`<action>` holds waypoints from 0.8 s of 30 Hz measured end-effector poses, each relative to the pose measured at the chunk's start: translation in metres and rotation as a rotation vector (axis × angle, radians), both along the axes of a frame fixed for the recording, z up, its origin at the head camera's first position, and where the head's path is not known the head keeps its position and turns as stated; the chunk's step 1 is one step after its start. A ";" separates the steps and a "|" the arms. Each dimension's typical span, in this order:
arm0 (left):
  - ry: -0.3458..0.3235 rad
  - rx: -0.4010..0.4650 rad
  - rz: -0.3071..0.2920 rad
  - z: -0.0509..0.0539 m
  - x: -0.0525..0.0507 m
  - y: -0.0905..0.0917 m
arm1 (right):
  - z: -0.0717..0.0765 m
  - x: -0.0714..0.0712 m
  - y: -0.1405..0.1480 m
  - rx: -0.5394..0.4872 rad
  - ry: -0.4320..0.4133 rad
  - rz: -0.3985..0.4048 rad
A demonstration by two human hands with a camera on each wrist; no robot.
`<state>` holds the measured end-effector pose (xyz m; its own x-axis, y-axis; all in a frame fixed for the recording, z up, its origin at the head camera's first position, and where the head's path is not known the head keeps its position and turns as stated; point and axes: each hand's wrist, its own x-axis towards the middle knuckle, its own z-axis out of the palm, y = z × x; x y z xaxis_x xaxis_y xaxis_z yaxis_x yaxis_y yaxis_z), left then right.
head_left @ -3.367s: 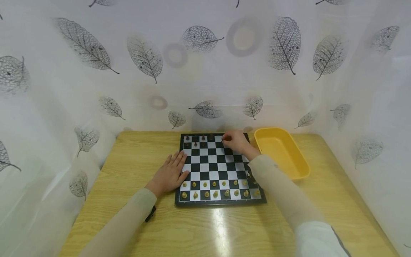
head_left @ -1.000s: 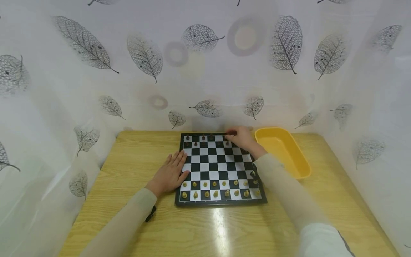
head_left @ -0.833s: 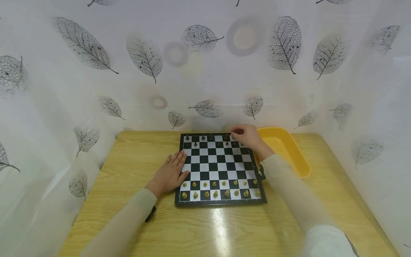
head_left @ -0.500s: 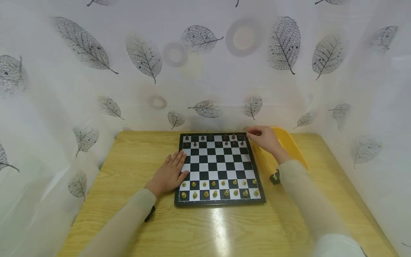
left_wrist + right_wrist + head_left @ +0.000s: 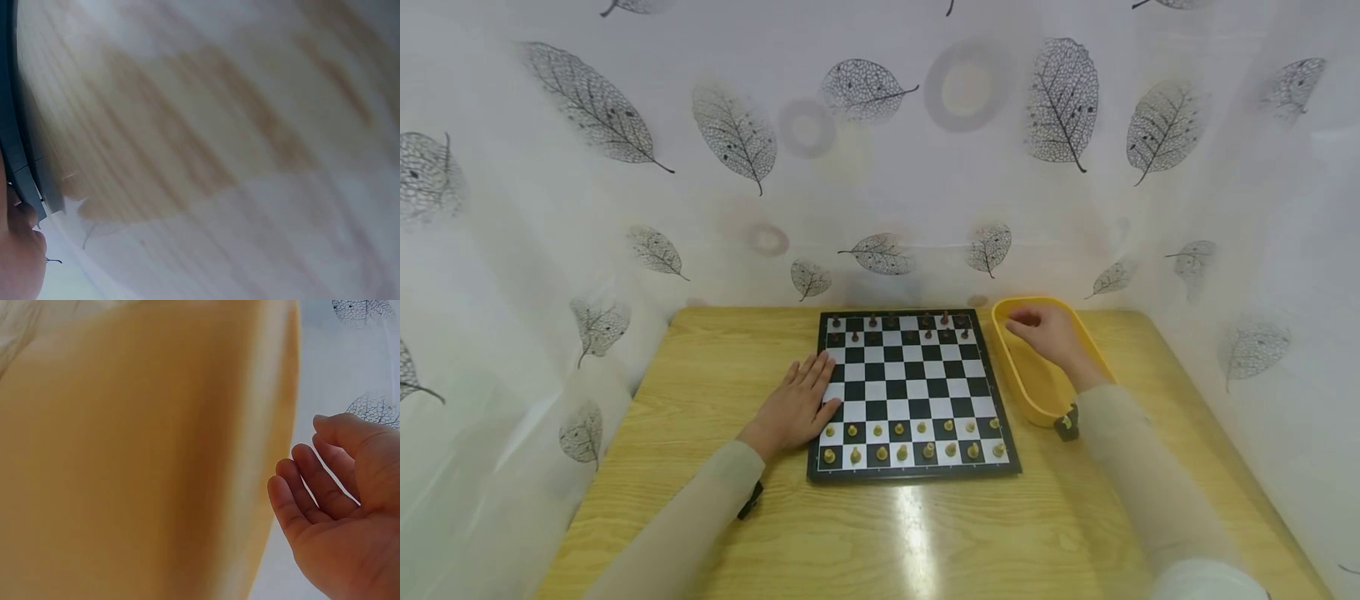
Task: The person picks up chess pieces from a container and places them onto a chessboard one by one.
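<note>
A black-and-white chessboard [image 5: 895, 392] lies on the table. My left hand [image 5: 793, 408] rests flat across its left edge, fingers straight; the left wrist view shows part of that hand [image 5: 20, 250] by the dark board edge. My right hand [image 5: 1048, 333] is over the yellow bin [image 5: 1030, 400], right of the board. In the right wrist view, the fingers of this hand [image 5: 350, 506] are loosely bent and no chess piece shows between them. Dark red chess pieces [image 5: 945, 317] stand in two rows with gaps on the far side. Yellow chess pieces [image 5: 928, 450] fill two near rows.
The wooden table [image 5: 850, 542] extends in front of the board and to both sides. A leaf-patterned curtain [image 5: 880, 183] hangs behind the table and along its sides. Dark wrist gear [image 5: 1066, 423] sits under the right wrist, near the bin's front rim.
My right hand has moved right, from the board's far rows past its corner to the bin. Dark pieces at the far right are now uncovered. The left hand has stayed put.
</note>
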<state>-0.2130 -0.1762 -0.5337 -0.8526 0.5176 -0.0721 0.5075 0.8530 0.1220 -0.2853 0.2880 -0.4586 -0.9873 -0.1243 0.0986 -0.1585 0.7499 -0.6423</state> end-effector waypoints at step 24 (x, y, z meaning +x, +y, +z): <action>-0.012 0.004 0.003 0.003 -0.001 0.000 | -0.022 0.008 0.006 0.085 -0.159 -0.013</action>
